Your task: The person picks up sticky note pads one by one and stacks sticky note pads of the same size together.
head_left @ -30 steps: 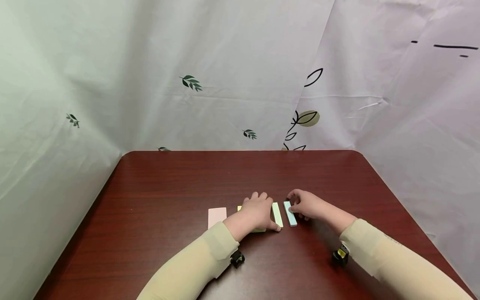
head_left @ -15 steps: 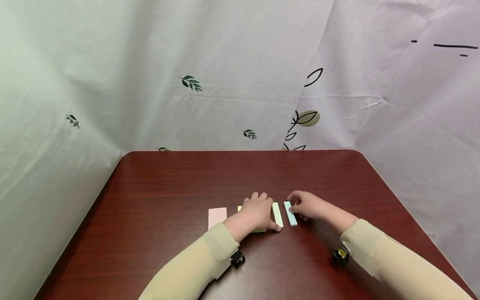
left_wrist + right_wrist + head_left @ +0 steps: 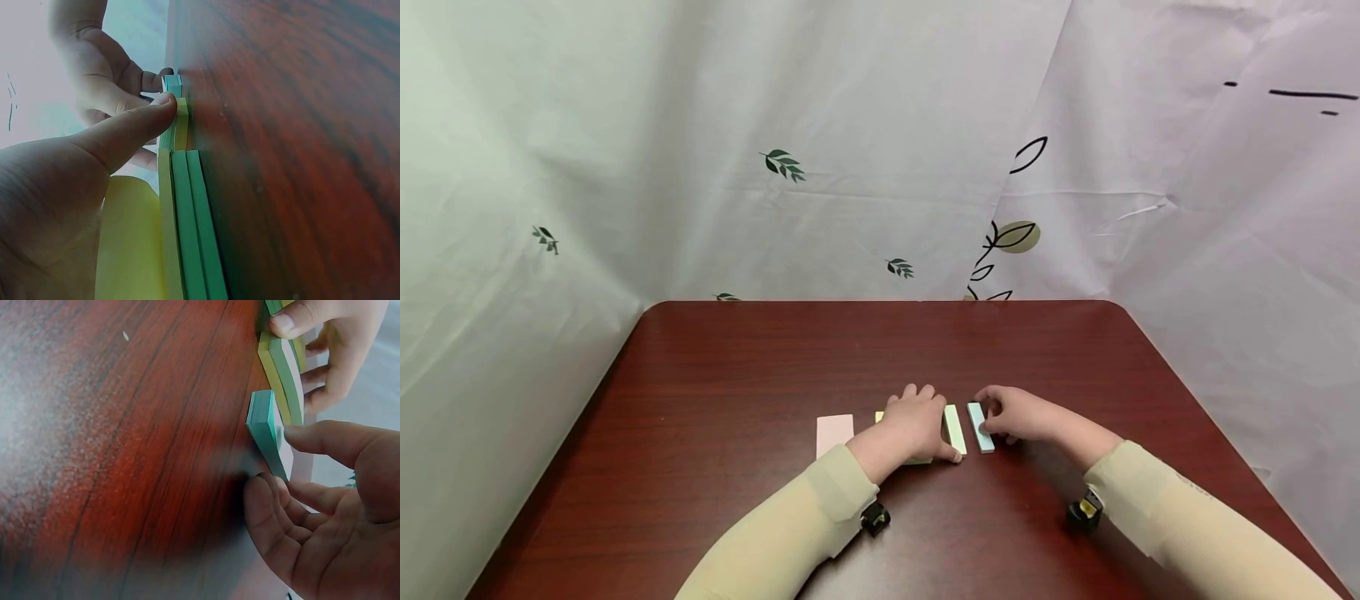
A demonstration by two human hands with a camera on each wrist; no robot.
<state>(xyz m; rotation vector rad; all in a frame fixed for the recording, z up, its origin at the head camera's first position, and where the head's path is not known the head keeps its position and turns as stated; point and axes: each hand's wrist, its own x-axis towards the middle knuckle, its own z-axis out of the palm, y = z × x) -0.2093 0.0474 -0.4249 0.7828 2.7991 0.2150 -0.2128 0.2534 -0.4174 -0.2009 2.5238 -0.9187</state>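
Observation:
Sticky note pads lie in a row on the dark red table. My left hand spreads over a yellow-topped stack with green layers, hiding most of it from above. Its straight thumb touches the near end of a narrow pale green strip pad, and the index finger lies at that strip's far end. At the right, my right hand pinches a narrow light blue strip pad. In the right wrist view its thumb is on the blue pad, with the other fingers curled beside it.
A pink sticky pad lies left of the left hand. The table has rounded far corners, with pale patterned sheeting hanging behind it and at both sides. A small black device sits at the left wrist, another device at the right.
My right hand shifts slightly right and its thumb bends a little more at the blue strip pad. The left hand and all the pads keep their places.

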